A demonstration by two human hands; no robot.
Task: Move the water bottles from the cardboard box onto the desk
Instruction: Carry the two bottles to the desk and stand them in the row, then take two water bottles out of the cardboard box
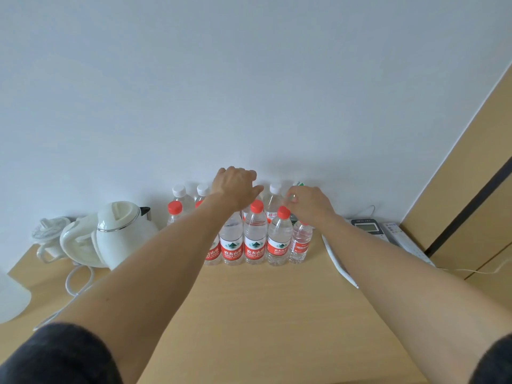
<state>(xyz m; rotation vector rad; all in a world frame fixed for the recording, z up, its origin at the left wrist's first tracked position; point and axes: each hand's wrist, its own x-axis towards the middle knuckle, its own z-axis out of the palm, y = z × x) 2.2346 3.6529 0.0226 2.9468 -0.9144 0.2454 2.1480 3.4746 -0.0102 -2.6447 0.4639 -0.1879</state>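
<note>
Wood-look tabletop (277,314) right in front of me is bare up close, so I've got room to work, and both my forearms reach out over it toward the wall. Next thing out is the front row of red-capped water bottles (255,234), standing upright and packed label to label, with a smaller bottle (300,242) tucked at the right end. Behind them sits the white-capped row (178,191) hard against the wall. My left hand (235,188) is over the back row, fingers curled down on something I honestly can't make out from here, probably a bottle top. My right hand (310,202) is pinching what looks like a cap at the far right of the back row, by a green-topped bottle (298,184). Cardboard box isn't in sight at all. If you're doing this bit, I'd say set the bottle straight down, let the base sit flat before you let go, and lift your wrist up, not back, since the front caps are right under your forearm and would topple easily. Kettle (122,231) on the left and phone (368,227) on the right limit the row's width.
</note>
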